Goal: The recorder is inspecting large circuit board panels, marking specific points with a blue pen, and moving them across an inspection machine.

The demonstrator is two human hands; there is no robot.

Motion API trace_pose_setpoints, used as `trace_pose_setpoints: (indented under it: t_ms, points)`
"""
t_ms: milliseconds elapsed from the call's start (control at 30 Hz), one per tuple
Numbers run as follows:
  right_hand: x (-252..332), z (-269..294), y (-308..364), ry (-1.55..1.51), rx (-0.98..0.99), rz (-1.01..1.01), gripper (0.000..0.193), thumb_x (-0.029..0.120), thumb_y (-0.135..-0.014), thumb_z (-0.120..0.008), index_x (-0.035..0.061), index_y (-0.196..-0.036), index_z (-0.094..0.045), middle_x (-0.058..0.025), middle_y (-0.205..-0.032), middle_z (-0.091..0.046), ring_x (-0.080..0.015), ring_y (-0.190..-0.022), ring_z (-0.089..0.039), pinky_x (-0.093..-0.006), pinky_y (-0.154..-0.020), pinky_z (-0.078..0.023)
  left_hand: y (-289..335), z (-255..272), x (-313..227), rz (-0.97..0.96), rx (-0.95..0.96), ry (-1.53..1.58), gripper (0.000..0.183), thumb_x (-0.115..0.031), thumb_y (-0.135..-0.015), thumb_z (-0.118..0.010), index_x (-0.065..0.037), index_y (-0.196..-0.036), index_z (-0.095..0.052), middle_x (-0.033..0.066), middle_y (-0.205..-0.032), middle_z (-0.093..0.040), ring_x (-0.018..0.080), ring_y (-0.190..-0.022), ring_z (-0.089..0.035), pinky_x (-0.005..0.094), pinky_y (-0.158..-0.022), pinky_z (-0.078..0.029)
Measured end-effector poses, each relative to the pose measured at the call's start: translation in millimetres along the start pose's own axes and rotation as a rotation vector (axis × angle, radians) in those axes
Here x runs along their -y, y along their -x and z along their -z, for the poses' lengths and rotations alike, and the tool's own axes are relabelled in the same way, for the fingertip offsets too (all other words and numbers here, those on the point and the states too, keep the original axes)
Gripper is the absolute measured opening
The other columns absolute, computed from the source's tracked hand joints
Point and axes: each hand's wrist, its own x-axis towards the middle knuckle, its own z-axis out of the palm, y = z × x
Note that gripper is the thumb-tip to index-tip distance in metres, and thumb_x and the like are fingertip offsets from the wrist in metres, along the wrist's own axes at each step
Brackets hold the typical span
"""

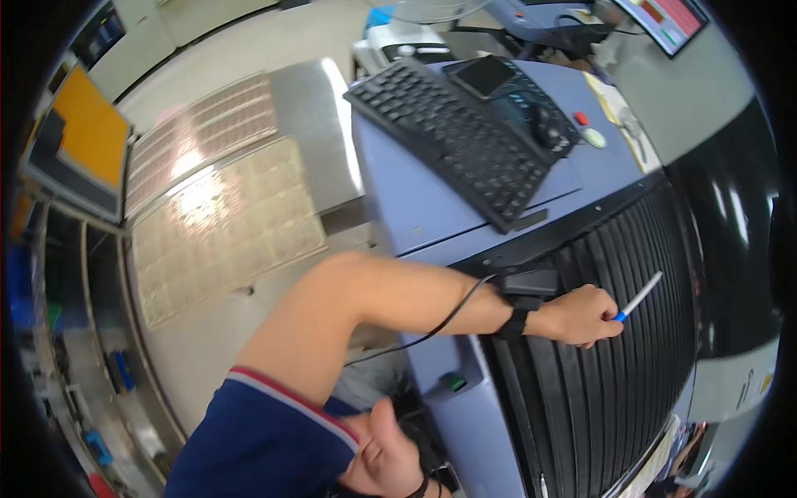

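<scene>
My left arm, in a navy short sleeve [261,440] with a red and grey edge, stretches to the right across the machine. My left hand [581,316] is closed over its black ribbed cover [573,398]. From its fingers sticks a slim white pen [643,294] with a blue part by the fingertips; its white end points up and right. A black device [530,282] with a cable is strapped to that wrist. My right hand [390,461] is low in the picture, beside the left sleeve. Its thumb points up, while the other fingers are mostly hidden.
A black keyboard [457,137], a phone [481,76] and a mouse [544,124] lie on the blue machine top [390,187]. To the left, patterned panels [228,228] cover part of a metal table [311,124]. Shelves [108,332] stand at far left; a screen [664,25] is upper right.
</scene>
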Motion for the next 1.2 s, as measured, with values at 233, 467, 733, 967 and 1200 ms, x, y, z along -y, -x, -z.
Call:
trace_pose_setpoints:
  t_ms: [233,467,733,967,1200]
  points:
    - [8,7,6,0.366,-0.155,0.229,0.038,0.019,-0.099,-0.051,-0.0157,-0.116,-0.054,-0.0199,-0.104,-0.066,-0.0232,-0.094,-0.065,-0.0337,-0.089,-0.049,-1,-1,3,0.018,-0.011,0.060,0.029,-0.017,-0.088,-0.058,0.004,-0.068,-0.063,0.0111,-0.056,-0.065,0.0157,-0.049,-0.065,0.0267,-0.050,-0.053]
    - [-8,-18,5,1.370,-0.237,0.966,0.059,0.022,-0.096,-0.055,-0.0052,-0.143,-0.033,-0.0287,-0.123,-0.058,-0.0381,-0.116,-0.057,-0.0446,-0.100,-0.045,-2,-4,8,0.044,0.018,0.048,0.029,-0.019,-0.088,-0.058,0.004,-0.071,-0.064,0.0105,-0.057,-0.065,0.0160,-0.050,-0.066,0.0268,-0.051,-0.053]
    - [30,-60,121,2.840,-1.070,1.069,0.041,0.014,-0.091,-0.063,-0.0056,-0.127,-0.057,-0.0226,-0.103,-0.069,-0.0301,-0.093,-0.068,-0.0383,-0.085,-0.053,3,-8,-14,0.046,0.284,0.005,0.034,-0.025,-0.087,-0.063,0.003,-0.068,-0.065,0.0105,-0.057,-0.065,0.0164,-0.050,-0.064,0.0297,-0.051,-0.052]
    - [90,-68,167,2.688,-1.547,0.995,0.063,0.011,-0.084,-0.075,-0.0002,-0.139,-0.045,-0.0213,-0.094,-0.067,-0.0265,-0.083,-0.066,-0.0371,-0.072,-0.054,20,-38,3,0.097,1.018,0.081,0.039,-0.033,-0.088,-0.063,0.005,-0.080,-0.067,0.0141,-0.069,-0.069,0.0196,-0.060,-0.069,0.0279,-0.053,-0.052]
    - [147,-55,247,2.950,-1.853,1.395,0.024,0.020,-0.094,-0.062,-0.0022,-0.100,-0.067,-0.0188,-0.097,-0.067,-0.0300,-0.090,-0.065,-0.0411,-0.082,-0.052,-21,-16,58,-0.552,-0.721,-1.373,0.028,-0.027,-0.078,-0.064,-0.001,-0.085,-0.070,0.0201,-0.098,-0.069,0.0308,-0.091,-0.067,0.0523,-0.084,-0.046]
